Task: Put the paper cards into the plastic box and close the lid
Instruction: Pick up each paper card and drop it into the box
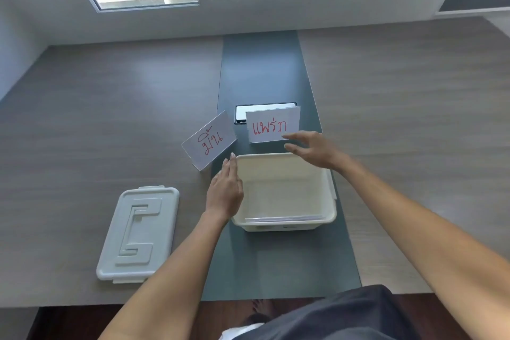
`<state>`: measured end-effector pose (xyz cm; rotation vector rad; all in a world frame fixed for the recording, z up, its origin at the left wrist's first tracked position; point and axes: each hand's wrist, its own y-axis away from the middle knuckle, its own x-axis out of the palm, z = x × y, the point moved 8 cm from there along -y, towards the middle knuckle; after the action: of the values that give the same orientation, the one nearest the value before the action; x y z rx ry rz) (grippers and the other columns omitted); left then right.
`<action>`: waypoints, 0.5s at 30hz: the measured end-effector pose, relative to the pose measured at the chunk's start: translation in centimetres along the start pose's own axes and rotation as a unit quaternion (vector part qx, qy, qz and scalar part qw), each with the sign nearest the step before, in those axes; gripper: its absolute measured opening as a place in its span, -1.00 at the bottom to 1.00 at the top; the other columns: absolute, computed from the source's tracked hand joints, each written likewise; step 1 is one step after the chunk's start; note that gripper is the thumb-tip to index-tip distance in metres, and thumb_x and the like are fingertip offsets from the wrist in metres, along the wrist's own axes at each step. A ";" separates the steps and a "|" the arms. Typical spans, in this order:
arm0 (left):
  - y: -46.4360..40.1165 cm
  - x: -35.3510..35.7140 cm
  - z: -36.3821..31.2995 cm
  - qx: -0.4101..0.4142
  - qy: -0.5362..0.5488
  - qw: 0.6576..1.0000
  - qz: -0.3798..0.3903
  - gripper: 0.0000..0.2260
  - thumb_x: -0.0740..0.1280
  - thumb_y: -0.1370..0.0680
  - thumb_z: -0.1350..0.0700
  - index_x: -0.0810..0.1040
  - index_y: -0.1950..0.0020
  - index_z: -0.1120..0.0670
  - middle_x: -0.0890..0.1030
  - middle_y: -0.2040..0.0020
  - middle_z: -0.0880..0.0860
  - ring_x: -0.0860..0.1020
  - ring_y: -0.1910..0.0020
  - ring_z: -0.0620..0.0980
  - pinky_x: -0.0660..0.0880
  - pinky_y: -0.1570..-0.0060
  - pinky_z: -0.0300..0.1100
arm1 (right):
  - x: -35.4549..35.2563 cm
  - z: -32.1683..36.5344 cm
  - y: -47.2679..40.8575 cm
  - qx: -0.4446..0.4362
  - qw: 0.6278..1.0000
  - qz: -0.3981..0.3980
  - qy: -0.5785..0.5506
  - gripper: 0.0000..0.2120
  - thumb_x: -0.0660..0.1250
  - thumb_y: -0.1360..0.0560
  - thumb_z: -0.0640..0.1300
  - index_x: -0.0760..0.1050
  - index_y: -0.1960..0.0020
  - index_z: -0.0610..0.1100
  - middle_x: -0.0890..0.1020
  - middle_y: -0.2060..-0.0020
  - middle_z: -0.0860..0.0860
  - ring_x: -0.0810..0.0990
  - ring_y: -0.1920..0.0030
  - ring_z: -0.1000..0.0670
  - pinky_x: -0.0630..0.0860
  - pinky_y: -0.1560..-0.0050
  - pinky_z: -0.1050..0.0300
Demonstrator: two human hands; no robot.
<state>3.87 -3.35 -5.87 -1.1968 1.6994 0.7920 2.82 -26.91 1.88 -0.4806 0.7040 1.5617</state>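
An open cream plastic box (327, 218) stands on the table's dark centre strip; flat white cards lie inside along its near wall (284, 218). Two folded white cards with red handwriting stand just beyond it: the left card (209, 140) is tilted, the right card (271, 125) is upright. My left hand (225, 190) rests flat at the box's left rim, fingertips just short of the left card. Over the far right corner of the box, my right hand (314, 148) hovers with fingers spread, close to the right card's lower corner. The pale grey lid (138, 233) lies flat, left of the box.
A black-framed cable hatch (240, 113) is set into the dark strip behind the right card. The wooden table (400, 107) meets a wall with a window at the far side. The near table edge is by my body.
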 end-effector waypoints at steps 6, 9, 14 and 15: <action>0.2 0.1 -0.3 0.003 -0.004 1.000 -0.004 -0.43 0.02 -0.61 0.21 -0.05 -0.61 0.13 0.09 -0.61 0.06 0.08 -0.59 0.01 0.17 -0.50 -0.06 | -0.8 -0.9 -4.3 0.003 0.993 -0.042 0.111 -0.46 0.27 -0.62 0.01 0.26 -0.56 -0.03 0.14 -0.60 0.01 0.10 -0.59 -0.06 0.11 -0.54 -0.12; 0.2 0.2 -0.1 0.001 -0.006 1.000 -0.006 -0.44 0.02 -0.61 0.21 -0.04 -0.61 0.12 0.09 -0.61 0.05 0.08 -0.59 0.01 0.16 -0.51 -0.06 | -0.7 -2.4 -7.0 0.004 0.976 -0.053 0.209 -0.44 0.20 -0.63 0.06 0.18 -0.58 -0.02 0.00 -0.62 -0.07 -0.04 -0.61 -0.12 0.00 -0.55 -0.12; 0.2 0.2 -0.2 0.006 -0.004 1.000 -0.008 -0.45 0.02 -0.63 0.21 -0.03 -0.61 0.13 0.09 -0.61 0.04 0.07 -0.59 -0.01 0.12 -0.51 -0.10 | -0.8 -4.6 -10.5 0.016 0.955 -0.050 0.290 -0.37 0.16 -0.63 0.10 0.04 -0.62 -0.03 -0.11 -0.62 -0.10 -0.13 -0.61 -0.14 -0.09 -0.56 -0.10; 0.2 0.1 -0.3 0.009 -0.003 1.000 -0.010 -0.45 0.02 -0.62 0.22 -0.03 -0.61 0.13 0.09 -0.61 0.04 0.08 -0.59 -0.01 0.13 -0.51 -0.10 | -0.8 -5.0 -11.3 0.017 0.952 -0.044 0.301 -0.35 0.16 -0.63 0.11 0.01 -0.62 -0.03 -0.12 -0.62 -0.10 -0.14 -0.61 -0.14 -0.09 -0.57 -0.11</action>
<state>3.53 -3.57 -5.81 -1.1964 1.6837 0.7665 13.53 -30.69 -2.90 -0.9691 1.1516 1.3137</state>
